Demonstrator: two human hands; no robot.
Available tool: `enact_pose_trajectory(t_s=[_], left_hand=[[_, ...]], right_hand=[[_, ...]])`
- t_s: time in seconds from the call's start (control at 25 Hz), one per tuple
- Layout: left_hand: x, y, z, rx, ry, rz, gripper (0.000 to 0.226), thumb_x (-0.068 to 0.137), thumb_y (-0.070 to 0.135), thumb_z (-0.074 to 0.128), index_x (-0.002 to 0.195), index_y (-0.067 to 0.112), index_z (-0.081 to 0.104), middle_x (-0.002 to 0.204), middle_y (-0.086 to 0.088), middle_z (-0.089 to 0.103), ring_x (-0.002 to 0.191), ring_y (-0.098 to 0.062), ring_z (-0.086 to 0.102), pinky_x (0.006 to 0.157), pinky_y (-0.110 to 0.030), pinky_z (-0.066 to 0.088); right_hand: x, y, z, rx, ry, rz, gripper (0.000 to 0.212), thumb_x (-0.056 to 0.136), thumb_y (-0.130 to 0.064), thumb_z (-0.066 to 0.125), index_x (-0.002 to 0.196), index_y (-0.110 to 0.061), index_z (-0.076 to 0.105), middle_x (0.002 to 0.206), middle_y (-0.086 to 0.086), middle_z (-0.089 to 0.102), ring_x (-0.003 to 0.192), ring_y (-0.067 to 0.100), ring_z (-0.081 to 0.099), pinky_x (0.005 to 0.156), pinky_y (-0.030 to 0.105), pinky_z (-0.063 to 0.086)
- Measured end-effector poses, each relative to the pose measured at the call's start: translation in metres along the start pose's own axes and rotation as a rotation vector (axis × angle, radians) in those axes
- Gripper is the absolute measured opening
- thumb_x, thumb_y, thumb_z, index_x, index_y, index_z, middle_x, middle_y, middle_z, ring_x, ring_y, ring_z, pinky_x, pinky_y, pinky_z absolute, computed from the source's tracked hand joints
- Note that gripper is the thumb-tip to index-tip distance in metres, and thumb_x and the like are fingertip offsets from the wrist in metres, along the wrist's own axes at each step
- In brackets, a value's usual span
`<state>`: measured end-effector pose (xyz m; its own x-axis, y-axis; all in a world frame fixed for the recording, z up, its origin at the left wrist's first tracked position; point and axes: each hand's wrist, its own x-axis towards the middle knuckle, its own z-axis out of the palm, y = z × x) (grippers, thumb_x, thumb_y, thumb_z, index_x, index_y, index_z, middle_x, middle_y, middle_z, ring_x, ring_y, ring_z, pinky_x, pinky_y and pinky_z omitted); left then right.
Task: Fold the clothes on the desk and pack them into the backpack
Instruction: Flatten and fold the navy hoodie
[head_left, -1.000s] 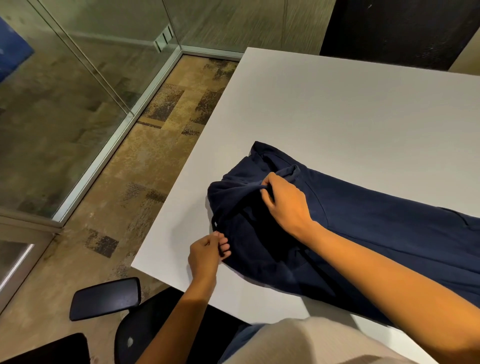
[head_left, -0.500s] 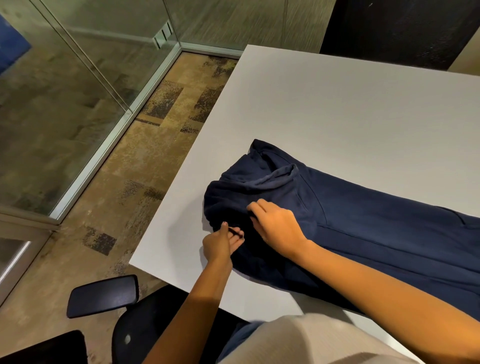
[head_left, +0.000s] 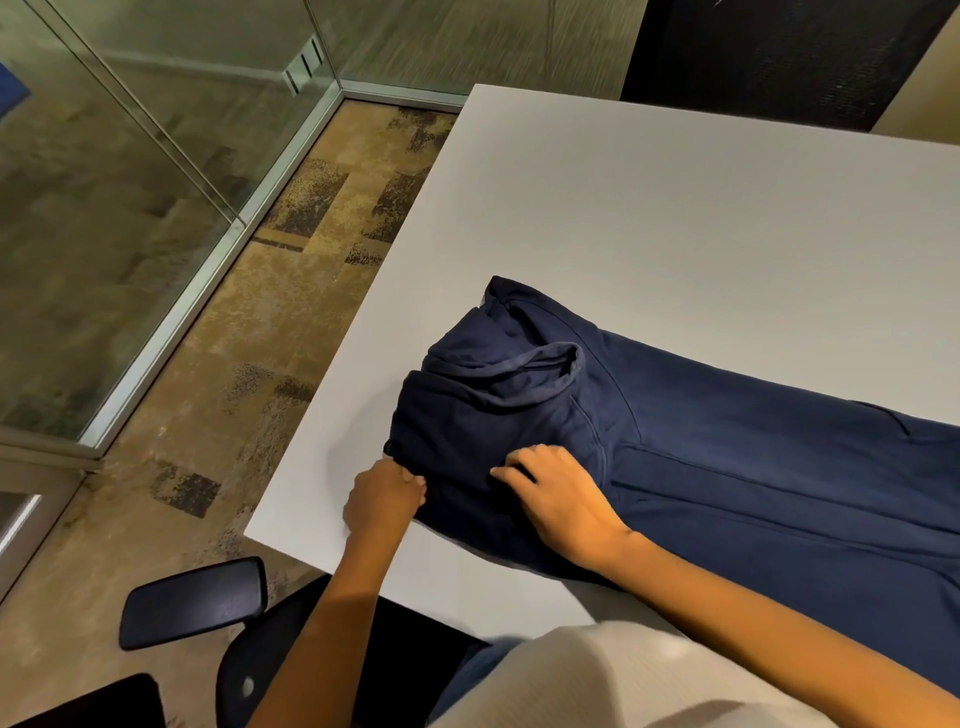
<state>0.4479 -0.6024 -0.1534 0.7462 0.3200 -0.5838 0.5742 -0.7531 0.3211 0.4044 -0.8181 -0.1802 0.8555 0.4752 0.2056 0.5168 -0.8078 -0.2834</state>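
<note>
A navy blue garment (head_left: 727, 457) lies on the white desk (head_left: 675, 218), its bunched, folded end near the desk's left front corner and the rest running off to the right. My left hand (head_left: 382, 499) pinches the cloth's near left edge. My right hand (head_left: 561, 499) rests palm down on the folded part, fingers spread and pressing the fabric. No backpack is in view.
A black office chair with its armrest (head_left: 195, 603) stands under me at the desk's front edge. A glass partition with a metal frame (head_left: 208, 270) runs along the left, over patterned carpet. A dark panel (head_left: 779, 52) stands behind the desk.
My right hand slid from the garment's upper fold down toward me and now lies flat. My left hand moved up against the cloth's near edge.
</note>
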Motion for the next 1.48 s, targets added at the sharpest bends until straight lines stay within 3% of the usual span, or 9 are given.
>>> enact_pose_trajectory(t_s=[0.16, 0.28, 0.48, 0.72, 0.92, 1.0, 1.12, 1.32, 1.48], left_hand=[[-0.02, 0.014, 0.003, 0.075, 0.493, 0.414, 0.022, 0.097, 0.031, 0.047, 0.103, 0.012, 0.057, 0.102, -0.008, 0.061, 0.093, -0.025, 0.057, 0.075, -0.032, 0.041], [-0.006, 0.019, 0.025, 0.129, 0.403, 0.726, 0.042, 0.096, 0.04, 0.039, 0.129, 0.016, 0.052, 0.133, -0.008, 0.051, 0.123, -0.027, 0.048, 0.102, -0.039, 0.036], [0.019, 0.024, 0.059, 0.366, 0.248, 0.77, 0.062, 0.095, 0.054, 0.021, 0.152, 0.029, 0.023, 0.161, -0.011, 0.003, 0.147, -0.035, 0.007, 0.116, -0.052, 0.01], [0.026, 0.029, 0.064, 0.399, 0.311, 0.729, 0.066, 0.091, 0.061, 0.025, 0.151, 0.033, 0.024, 0.16, -0.012, 0.01, 0.145, -0.038, 0.015, 0.115, -0.054, 0.015], [0.025, 0.032, 0.065, 0.434, 0.351, 0.719, 0.069, 0.087, 0.061, 0.029, 0.15, 0.034, 0.024, 0.16, -0.011, 0.011, 0.146, -0.035, 0.012, 0.115, -0.054, 0.008], [0.024, 0.034, 0.063, 0.413, 0.36, 0.729, 0.07, 0.086, 0.059, 0.03, 0.15, 0.032, 0.025, 0.16, -0.012, 0.013, 0.146, -0.035, 0.011, 0.116, -0.053, 0.005], [0.025, 0.043, 0.061, 0.325, 0.328, 0.74, 0.066, 0.09, 0.05, 0.032, 0.151, 0.029, 0.022, 0.159, -0.013, 0.014, 0.147, -0.033, 0.008, 0.119, -0.047, 0.004], [0.035, 0.06, 0.061, 0.402, 0.321, 0.713, 0.059, 0.099, 0.037, 0.038, 0.152, 0.028, 0.016, 0.158, -0.015, 0.018, 0.147, -0.034, 0.008, 0.118, -0.049, 0.004], [0.039, 0.061, 0.064, 0.417, 0.336, 0.727, 0.058, 0.099, 0.038, 0.038, 0.153, 0.025, 0.017, 0.157, -0.016, 0.02, 0.147, -0.036, 0.009, 0.118, -0.05, 0.004]], right_hand=[[-0.007, 0.004, -0.021, 0.06, 0.199, 0.634, 0.039, 0.082, 0.002, 0.059, 0.121, -0.003, 0.057, 0.121, 0.017, 0.052, 0.106, 0.034, 0.047, 0.086, 0.043, 0.044], [-0.007, 0.005, -0.027, 0.262, 0.101, 0.9, 0.045, 0.089, 0.0, 0.058, 0.132, -0.003, 0.045, 0.13, 0.021, 0.041, 0.109, 0.032, 0.043, 0.09, 0.036, 0.041], [-0.012, 0.004, -0.055, 0.586, 0.151, 0.953, 0.041, 0.09, 0.0, 0.06, 0.125, -0.012, 0.042, 0.115, 0.0, 0.049, 0.096, 0.01, 0.044, 0.081, 0.019, 0.034], [-0.032, -0.003, -0.052, 0.477, 0.085, 1.007, 0.035, 0.092, -0.013, 0.061, 0.122, -0.008, 0.044, 0.115, 0.008, 0.049, 0.106, 0.027, 0.051, 0.084, 0.033, 0.041], [0.02, 0.019, -0.046, 0.452, 0.001, 1.092, 0.06, 0.094, -0.041, 0.057, 0.138, -0.005, 0.039, 0.129, 0.013, 0.053, 0.116, 0.031, 0.053, 0.088, 0.04, 0.048], [0.034, 0.028, -0.048, 0.418, -0.031, 1.082, 0.034, 0.096, -0.043, 0.053, 0.104, -0.01, 0.06, 0.092, 0.009, 0.065, 0.087, 0.028, 0.061, 0.074, 0.039, 0.051], [0.032, 0.033, -0.054, 0.582, 0.157, 1.105, 0.048, 0.101, -0.033, 0.045, 0.058, -0.012, 0.038, 0.053, 0.0, 0.042, 0.053, 0.017, 0.041, 0.054, 0.033, 0.042], [-0.001, 0.029, -0.045, 0.481, 0.044, 1.283, 0.025, 0.103, -0.028, 0.039, 0.088, -0.009, 0.044, 0.078, 0.006, 0.055, 0.066, 0.022, 0.049, 0.058, 0.035, 0.036], [-0.004, 0.013, -0.043, 0.117, 0.268, 0.839, 0.021, 0.099, -0.022, 0.047, 0.117, -0.01, 0.052, 0.11, 0.006, 0.057, 0.094, 0.024, 0.054, 0.073, 0.037, 0.045]])
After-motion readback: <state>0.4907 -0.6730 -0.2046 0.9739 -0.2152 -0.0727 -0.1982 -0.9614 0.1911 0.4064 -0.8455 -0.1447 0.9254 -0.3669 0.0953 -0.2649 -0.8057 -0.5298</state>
